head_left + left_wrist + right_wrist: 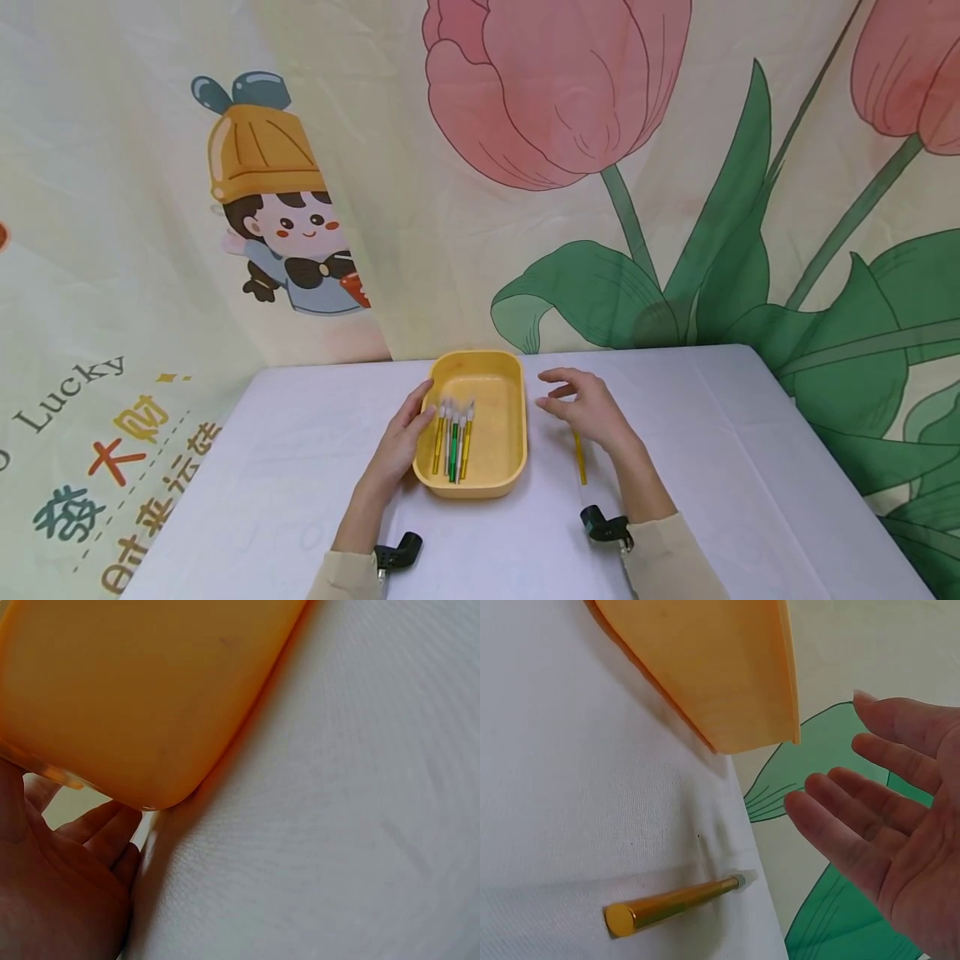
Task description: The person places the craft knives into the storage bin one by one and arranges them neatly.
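Note:
A yellow plastic tray (pixel 495 442) stands on the table; its outer wall fills the upper part of the left wrist view. My left hand (pixel 397 437) holds the tray's left rim, thumb at the rim and fingers along the outside. Several slim pen-like tools (pixel 453 446), with yellow, green and silver barrels and clear tips, lie side by side in the tray's left half. My right hand (pixel 588 408) hovers right of the tray, fingers loosely bent and holding nothing. Below it, one gold pen-like tool (pixel 682 904) with a silver collar and clear tip lies on the table.
The table (pixel 750 467) has a white cloth. Directly behind its back edge hangs a printed curtain (pixel 420 275) with tulips and a cartoon figure. Black wrist cameras (pixel 401 552) are strapped on both wrists.

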A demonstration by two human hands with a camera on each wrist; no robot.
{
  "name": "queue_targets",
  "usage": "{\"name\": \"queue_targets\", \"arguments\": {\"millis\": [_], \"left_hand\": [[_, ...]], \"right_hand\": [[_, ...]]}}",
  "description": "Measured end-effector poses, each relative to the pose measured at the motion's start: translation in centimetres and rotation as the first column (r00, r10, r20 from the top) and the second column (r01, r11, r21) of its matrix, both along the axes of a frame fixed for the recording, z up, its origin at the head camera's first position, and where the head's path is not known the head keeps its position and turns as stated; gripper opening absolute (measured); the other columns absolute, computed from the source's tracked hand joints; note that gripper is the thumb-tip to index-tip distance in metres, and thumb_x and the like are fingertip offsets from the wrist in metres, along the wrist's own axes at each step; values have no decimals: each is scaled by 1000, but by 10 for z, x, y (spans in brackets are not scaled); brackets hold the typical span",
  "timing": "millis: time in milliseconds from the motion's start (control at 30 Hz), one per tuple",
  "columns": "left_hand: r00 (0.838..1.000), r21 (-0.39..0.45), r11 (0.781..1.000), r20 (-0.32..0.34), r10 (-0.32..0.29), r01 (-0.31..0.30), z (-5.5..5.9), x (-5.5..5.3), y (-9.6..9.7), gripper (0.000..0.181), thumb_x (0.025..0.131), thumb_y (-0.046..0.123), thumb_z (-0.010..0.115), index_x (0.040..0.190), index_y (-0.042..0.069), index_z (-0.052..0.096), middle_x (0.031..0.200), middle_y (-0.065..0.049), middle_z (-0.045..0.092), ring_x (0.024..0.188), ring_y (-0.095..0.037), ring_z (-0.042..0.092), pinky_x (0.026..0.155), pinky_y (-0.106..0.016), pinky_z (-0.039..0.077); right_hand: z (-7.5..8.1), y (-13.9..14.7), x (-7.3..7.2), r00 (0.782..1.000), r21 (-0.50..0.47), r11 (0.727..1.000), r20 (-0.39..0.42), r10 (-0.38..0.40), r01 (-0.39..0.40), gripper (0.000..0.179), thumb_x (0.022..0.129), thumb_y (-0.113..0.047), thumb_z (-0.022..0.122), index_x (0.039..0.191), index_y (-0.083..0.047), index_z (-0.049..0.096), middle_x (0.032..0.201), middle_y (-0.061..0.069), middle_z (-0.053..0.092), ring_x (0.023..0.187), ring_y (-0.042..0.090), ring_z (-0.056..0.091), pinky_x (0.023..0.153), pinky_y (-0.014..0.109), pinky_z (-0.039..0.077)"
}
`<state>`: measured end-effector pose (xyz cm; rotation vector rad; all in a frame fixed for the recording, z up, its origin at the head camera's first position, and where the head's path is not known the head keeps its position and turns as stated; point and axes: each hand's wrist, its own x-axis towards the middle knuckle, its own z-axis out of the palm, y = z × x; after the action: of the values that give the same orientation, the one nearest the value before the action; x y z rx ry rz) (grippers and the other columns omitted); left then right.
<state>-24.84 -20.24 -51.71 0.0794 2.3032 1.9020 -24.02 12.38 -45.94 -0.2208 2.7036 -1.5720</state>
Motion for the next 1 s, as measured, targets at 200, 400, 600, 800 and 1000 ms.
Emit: {"name": "queue_targets", "arguments": {"millis": [200, 400, 600, 800, 1000], "left_hand": [[1000, -6, 1000, 2, 4, -4, 1, 0, 0, 51, 111, 36, 47, 160, 41, 36, 172, 12, 23, 163, -15, 10, 133, -49, 7], [1000, 3, 1000, -4, -5, 5, 0, 0, 0, 51, 111, 37, 48, 160, 40, 36, 173, 9, 22, 163, -18, 10, 133, -50, 6], [1000, -4, 1000, 5, 2, -2, 1, 0, 1, 50, 111, 36, 47, 160, 40, 36, 172, 11, 22, 163, -16, 9, 133, -50, 6], [1000, -9, 1000, 12, 7, -7, 1, -1, 1, 51, 111, 39, 47, 160, 41, 35, 172, 12, 22, 163, -16, 9, 133, -50, 6], [1000, -2, 1000, 4, 2, -2, 0, 0, 1, 52, 110, 39, 47, 161, 40, 35, 172, 12, 22, 163, -16, 9, 133, -50, 6]], "right_hand": [[-3, 5, -2, 999, 6, 1000, 45, 8, -9, 38, 92, -21, 80, 130, -19, 72, 137, 8, 68, 112, 24, 68, 82, 36, 63], [-3, 6, -2, 996, 19, 1000, 87, 7, -9, 39, 92, -21, 80, 130, -19, 72, 136, 8, 68, 111, 24, 67, 78, 33, 62], [-5, 15, -4, 997, 72, 997, 83, -1, -5, 41, 93, -21, 79, 132, -15, 71, 135, 9, 69, 112, 26, 67, 79, 34, 62], [-8, 24, -6, 999, 118, 993, 48, 1, -7, 41, 92, -19, 79, 132, -10, 71, 133, 11, 70, 110, 27, 68, 82, 35, 61], [-11, 26, -7, 997, 150, 989, 70, -10, -1, 42, 92, -19, 79, 132, -8, 70, 127, 13, 72, 108, 28, 68, 84, 38, 60]]}}
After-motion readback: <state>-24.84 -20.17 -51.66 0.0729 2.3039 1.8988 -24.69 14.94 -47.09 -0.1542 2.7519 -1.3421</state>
